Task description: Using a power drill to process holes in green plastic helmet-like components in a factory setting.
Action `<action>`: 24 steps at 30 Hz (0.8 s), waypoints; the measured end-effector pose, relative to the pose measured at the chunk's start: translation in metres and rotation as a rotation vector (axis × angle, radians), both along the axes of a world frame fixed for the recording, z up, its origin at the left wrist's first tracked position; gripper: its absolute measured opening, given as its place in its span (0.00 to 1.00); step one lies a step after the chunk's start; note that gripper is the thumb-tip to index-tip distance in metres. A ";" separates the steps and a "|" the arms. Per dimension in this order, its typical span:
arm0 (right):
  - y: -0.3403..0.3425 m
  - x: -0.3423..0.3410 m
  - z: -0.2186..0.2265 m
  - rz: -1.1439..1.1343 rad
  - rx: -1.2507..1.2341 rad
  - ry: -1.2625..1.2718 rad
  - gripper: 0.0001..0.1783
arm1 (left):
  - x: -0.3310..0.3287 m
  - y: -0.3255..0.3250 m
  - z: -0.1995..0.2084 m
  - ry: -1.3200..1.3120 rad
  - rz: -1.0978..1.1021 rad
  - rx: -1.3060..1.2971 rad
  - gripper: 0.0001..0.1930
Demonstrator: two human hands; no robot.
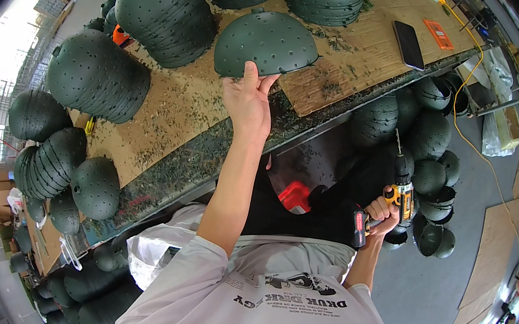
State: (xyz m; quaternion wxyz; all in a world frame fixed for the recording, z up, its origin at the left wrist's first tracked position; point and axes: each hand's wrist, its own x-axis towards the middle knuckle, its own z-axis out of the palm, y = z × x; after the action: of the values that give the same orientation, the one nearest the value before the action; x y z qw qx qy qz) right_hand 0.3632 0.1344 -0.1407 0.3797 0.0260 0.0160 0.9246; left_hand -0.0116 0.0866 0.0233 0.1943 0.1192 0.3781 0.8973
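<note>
Bowl [266, 45] in my left hand [251, 99] is dark green, dome side up, dotted with small holes, and it is over the bench [199, 148], among the stacks. My left fingers are closed on its near rim: the thumb [250, 70] lies on the outer face and the others go under the edge, where I cannot see their tips. Whether the bowl also touches the cardboard [193, 99] below it, I cannot tell.

My right hand [383, 217] is wrapped around the grip of a yellow and black drill [403, 196], off the bench's edge and out to my right. The bit [399, 142] points away from me, well apart from the bowl. A red and black battery [360, 226] sits at the foot of the grip.

Just left of my bowl leans a tall stack [167, 18] of nested green ones, with a second stack [98, 74] nearer to me. Dark shavings [327, 89] lie scattered over the cardboard. Farther right on it are a black phone [408, 45] and, beside that, a flat orange case [438, 35]. Below, to my right, more green bowls [429, 176] are heaped by the bench, and a yellow cord [495, 166] runs past them over the grey floor [446, 275].
</note>
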 end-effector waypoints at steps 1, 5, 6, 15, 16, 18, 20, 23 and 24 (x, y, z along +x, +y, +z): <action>-0.001 -0.001 0.001 -0.007 0.005 0.003 0.24 | 0.000 -0.001 0.001 0.001 0.002 -0.001 0.12; -0.001 0.004 -0.004 -0.013 0.000 -0.005 0.24 | 0.000 0.000 -0.001 -0.003 -0.002 -0.010 0.12; -0.002 0.004 -0.003 -0.012 0.000 -0.010 0.24 | 0.000 -0.001 -0.001 -0.001 0.002 -0.007 0.12; -0.003 0.001 0.000 -0.021 0.007 -0.012 0.23 | 0.001 -0.014 0.005 0.015 0.033 0.002 0.13; -0.003 0.001 0.000 -0.024 0.005 -0.012 0.23 | 0.003 -0.018 0.009 0.004 0.041 -0.008 0.13; -0.001 0.004 -0.002 0.001 0.013 0.007 0.24 | 0.003 -0.024 0.011 -0.007 0.056 -0.020 0.12; -0.001 0.003 -0.002 -0.006 0.003 0.019 0.24 | 0.003 -0.030 0.009 -0.012 0.040 -0.004 0.13; 0.000 0.004 -0.004 0.002 0.002 0.012 0.24 | 0.001 -0.034 0.004 -0.005 0.018 -0.011 0.12; 0.000 0.004 -0.004 -0.003 0.001 0.008 0.24 | 0.001 -0.034 0.004 -0.006 0.022 -0.011 0.12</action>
State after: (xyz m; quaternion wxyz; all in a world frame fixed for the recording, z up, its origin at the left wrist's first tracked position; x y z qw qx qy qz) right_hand 0.3671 0.1344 -0.1447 0.3809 0.0300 0.0168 0.9240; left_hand -0.0102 0.0523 0.0277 0.1863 0.1112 0.3837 0.8976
